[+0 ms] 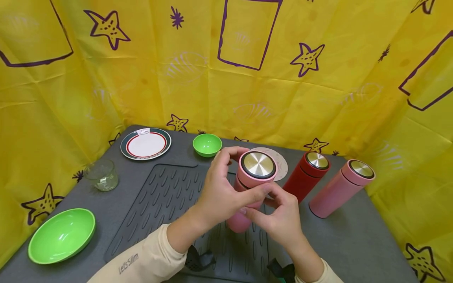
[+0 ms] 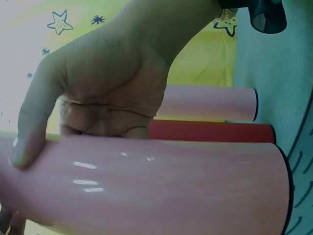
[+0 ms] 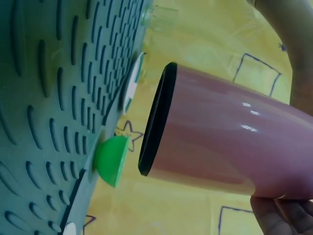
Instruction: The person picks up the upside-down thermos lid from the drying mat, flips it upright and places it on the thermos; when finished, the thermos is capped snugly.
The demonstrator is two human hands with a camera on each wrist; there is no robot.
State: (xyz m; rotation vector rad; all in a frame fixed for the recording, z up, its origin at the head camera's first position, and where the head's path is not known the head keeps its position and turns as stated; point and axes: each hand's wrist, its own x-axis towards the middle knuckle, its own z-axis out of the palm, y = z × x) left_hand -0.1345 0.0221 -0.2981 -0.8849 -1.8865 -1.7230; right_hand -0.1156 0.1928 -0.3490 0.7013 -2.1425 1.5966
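Both hands hold a pink thermos bottle (image 1: 238, 222) with a shiny steel-topped lid, a little above the dark ribbed mat (image 1: 177, 196). My left hand (image 1: 220, 193) grips its upper body from the left, thumb across the front. From the right, my right hand (image 1: 283, 216) holds the bottle lower down, its thumb and fingers curled against the side. In the right wrist view, the dark base of the pink thermos bottle (image 3: 220, 132) is apart from the mat. A red thermos bottle (image 1: 306, 175) and a second pink thermos bottle (image 1: 337, 190) stand to the right.
A rimmed plate (image 1: 146, 144) and a small green bowl (image 1: 207, 144) are at the back. On the left are a clear glass (image 1: 106, 177) and a larger green bowl (image 1: 61, 236). A pale round disc (image 1: 281, 163) lies behind the held bottle. Yellow curtain (image 1: 198, 86) encloses the table.
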